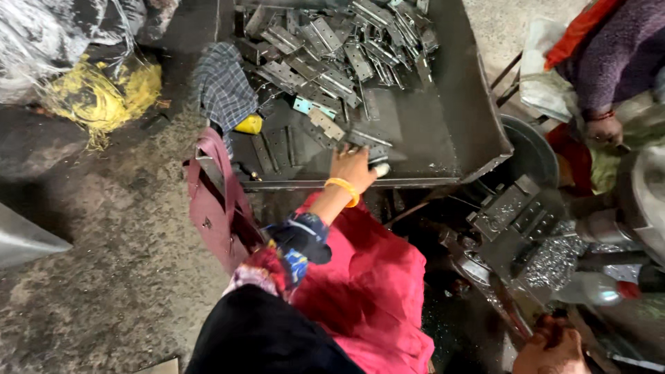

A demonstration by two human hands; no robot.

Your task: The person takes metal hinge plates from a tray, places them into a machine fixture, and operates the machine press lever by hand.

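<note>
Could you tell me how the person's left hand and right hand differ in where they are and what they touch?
The left hand reaches up into the metal tray and grips a flat metal plate; the right hand sits low by the machine. The left wrist wears a yellow bangle; the right wrist is out of frame. Both are bare.

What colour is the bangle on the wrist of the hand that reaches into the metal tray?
The bangle is yellow-orange, seen clearly in the head view.

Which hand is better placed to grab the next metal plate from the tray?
Left. The left hand touches the metal plates at the tray's front edge; the right hand is down by the machine, apart from the tray.
</note>
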